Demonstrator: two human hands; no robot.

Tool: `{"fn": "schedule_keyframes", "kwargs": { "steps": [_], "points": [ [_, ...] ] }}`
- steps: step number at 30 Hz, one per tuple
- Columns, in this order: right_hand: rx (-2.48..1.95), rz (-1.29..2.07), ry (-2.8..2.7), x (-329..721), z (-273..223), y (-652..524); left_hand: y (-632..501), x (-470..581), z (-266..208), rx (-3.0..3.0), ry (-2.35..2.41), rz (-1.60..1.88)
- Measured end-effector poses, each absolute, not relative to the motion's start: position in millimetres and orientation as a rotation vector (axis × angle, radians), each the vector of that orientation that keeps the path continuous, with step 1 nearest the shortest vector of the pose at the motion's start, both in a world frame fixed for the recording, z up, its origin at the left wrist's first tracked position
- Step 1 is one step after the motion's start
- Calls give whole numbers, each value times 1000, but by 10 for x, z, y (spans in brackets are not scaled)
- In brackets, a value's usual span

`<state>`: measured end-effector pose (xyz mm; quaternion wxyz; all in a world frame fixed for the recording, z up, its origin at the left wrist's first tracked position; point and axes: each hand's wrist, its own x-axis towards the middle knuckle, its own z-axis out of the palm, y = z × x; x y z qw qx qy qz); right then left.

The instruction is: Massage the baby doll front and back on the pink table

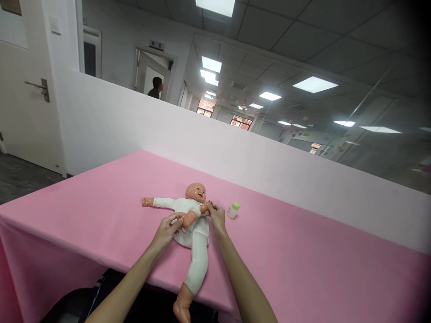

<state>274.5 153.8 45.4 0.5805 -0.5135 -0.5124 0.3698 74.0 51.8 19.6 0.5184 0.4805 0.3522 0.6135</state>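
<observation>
A baby doll (199, 255) in a white cloth body lies on its back, head toward the wall. One arm stretches to the left, and one leg reaches over the near table edge. My left hand (169, 228) is closed around a bare plastic foot of the doll, its bent leg raised over the belly. On the doll's other side, my right hand (216, 215) pinches the end of a small plastic limb close to the chin; whether that is a hand or a foot I cannot tell. Just right of my right hand stands a small clear bottle (233, 211) with a green cap.
A pink cloth covers the table (303, 251), which meets a low white wall (235, 148) with glass above it. Behind the glass a person (156, 87) is near a doorway. At the left is a white door (28, 98) with a metal handle.
</observation>
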Motion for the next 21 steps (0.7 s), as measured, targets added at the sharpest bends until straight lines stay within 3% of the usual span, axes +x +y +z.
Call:
{"fn": "schedule_keyframes", "kwargs": {
  "steps": [8,13,17,21],
  "points": [
    [-1205,807,-860,3396,599,1730,-16,311,74,1126,947,1530],
    [-1432,778,-585,3871,305,1650,-630,-88,-289,1043,1152,1537],
    [-1483,793,-532,3939,98,1539,-854,-170,-526,1053,1171,1490],
    [-1380,797,-636,3828,244,1527,-778,-120,-490,995,1142,1529]
  ]
}}
